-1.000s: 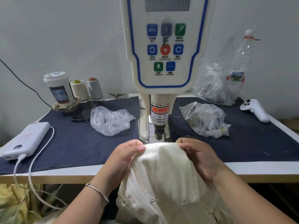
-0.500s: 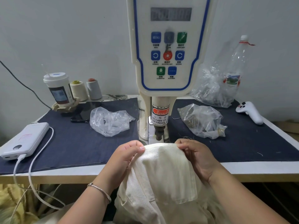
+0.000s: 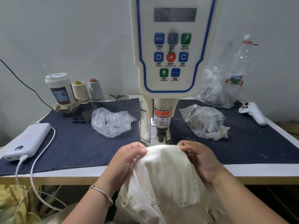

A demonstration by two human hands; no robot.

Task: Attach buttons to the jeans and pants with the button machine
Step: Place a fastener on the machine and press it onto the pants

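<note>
Cream-coloured pants [image 3: 163, 180] hang over the table's front edge, their folded top edge held up just in front of the button machine [image 3: 169, 62]. My left hand [image 3: 127, 157] pinches the left end of that edge and my right hand [image 3: 199, 157] pinches the right end. The machine's dark punch head [image 3: 161, 137] stands just behind the cloth, between my hands. A clear bag with small metal parts [image 3: 111, 121] lies left of the machine, and a clear bag of brassy buttons [image 3: 203, 121] lies to its right.
Dark blue cloth [image 3: 80, 143] covers the table. A white power bank [image 3: 27, 141] with cable sits at the left, a cup [image 3: 59, 89] and two thread cones [image 3: 87, 90] at the back left. A bottle [image 3: 239, 67], another bag and a white controller [image 3: 252, 113] are at the right.
The view has tilted up a little, showing more of the machine's display. My hands and the pants edge stay in about the same place before the punch.
</note>
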